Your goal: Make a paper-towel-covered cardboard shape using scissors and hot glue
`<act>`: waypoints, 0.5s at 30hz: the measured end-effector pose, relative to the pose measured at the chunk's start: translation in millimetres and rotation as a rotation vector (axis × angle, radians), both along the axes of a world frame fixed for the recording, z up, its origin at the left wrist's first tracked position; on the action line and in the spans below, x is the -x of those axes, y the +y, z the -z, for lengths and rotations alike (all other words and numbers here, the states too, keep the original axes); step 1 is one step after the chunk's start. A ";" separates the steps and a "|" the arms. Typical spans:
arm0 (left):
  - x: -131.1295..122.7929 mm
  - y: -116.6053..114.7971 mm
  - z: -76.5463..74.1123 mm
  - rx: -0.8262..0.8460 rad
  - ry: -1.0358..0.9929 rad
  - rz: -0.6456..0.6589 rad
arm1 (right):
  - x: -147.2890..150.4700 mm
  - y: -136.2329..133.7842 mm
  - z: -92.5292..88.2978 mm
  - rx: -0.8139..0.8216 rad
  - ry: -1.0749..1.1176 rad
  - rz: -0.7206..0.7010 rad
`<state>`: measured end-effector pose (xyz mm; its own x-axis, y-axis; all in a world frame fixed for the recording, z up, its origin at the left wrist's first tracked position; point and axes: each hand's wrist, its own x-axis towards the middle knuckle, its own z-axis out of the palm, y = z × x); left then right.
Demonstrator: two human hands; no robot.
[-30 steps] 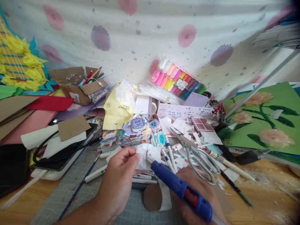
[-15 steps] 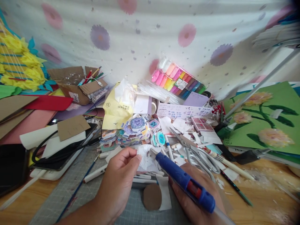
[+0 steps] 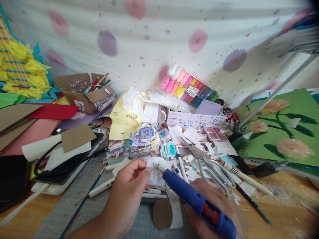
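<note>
My left hand (image 3: 128, 196) pinches the left edge of a crumpled white tissue piece (image 3: 157, 174) between thumb and fingers. Wrapped in my right hand (image 3: 211, 202) is a blue hot glue gun (image 3: 196, 199) with a red part showing in its side. Its metal nozzle points up and left and lies over the tissue; whether it touches cannot be told. Below, a rounded brown cardboard piece (image 3: 162, 214) rests on a white paper strip (image 3: 176, 207) on the grey cutting mat (image 3: 142, 229).
Silver scissors (image 3: 211, 167) lie right of the tissue among paper scraps and markers. Behind it sit a pile of small paper cutouts (image 3: 143, 142) and turquoise cutouts (image 3: 168, 150). A phone with a black cable (image 3: 53, 162) is at left. Green flower artwork (image 3: 281, 126) stands at right.
The glue gun's nozzle has moved slightly left and down, further over the tissue. My left hand keeps its pinch, and the view has shifted a little.
</note>
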<state>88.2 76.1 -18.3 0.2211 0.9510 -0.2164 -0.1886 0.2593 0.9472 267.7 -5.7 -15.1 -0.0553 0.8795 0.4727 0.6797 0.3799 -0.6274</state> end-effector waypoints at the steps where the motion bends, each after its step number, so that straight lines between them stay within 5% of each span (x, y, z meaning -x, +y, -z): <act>1: 0.1 0.1 0.1 0.001 0.009 0.002 | -0.6 0.6 2.3 -0.004 -0.015 -0.001; 15: -1.4 1.0 -1.7 0.004 0.014 -0.012 | -5.6 -2.1 2.4 0.010 -0.077 0.032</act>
